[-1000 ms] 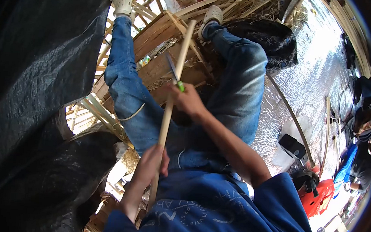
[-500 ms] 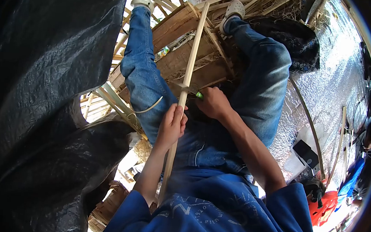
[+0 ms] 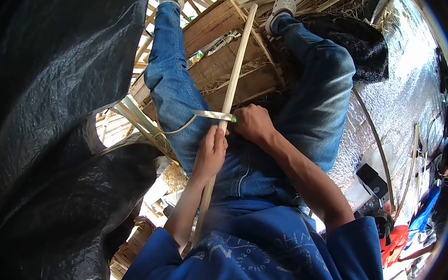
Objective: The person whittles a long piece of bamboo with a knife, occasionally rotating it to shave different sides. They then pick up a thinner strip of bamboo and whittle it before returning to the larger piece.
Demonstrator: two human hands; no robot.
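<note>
A long pale strip of wood or bamboo (image 3: 239, 64) runs between my legs, from the planks above down to my shirt. My left hand (image 3: 211, 152) is closed around its lower half. Just above that hand, a knife (image 3: 210, 114) lies across the strip, its flat blade showing and its tip to the left. My right hand (image 3: 254, 125) grips the knife by its green handle, most of which is hidden in the fist. A thin curled strip (image 3: 181, 129) rests on my left thigh, near the blade tip.
Wooden planks (image 3: 223, 65) with straw and cut strips lie between my feet. Black plastic sheeting (image 3: 68, 79) hangs at the left. Silver foil matting (image 3: 407, 84) covers the right side, with a dark flat box (image 3: 372, 181) and a red bag (image 3: 394, 245) on that side.
The knife has come down the strip toward my left hand, and its blade now shows more of its flat side. My right hand has shifted slightly left.
</note>
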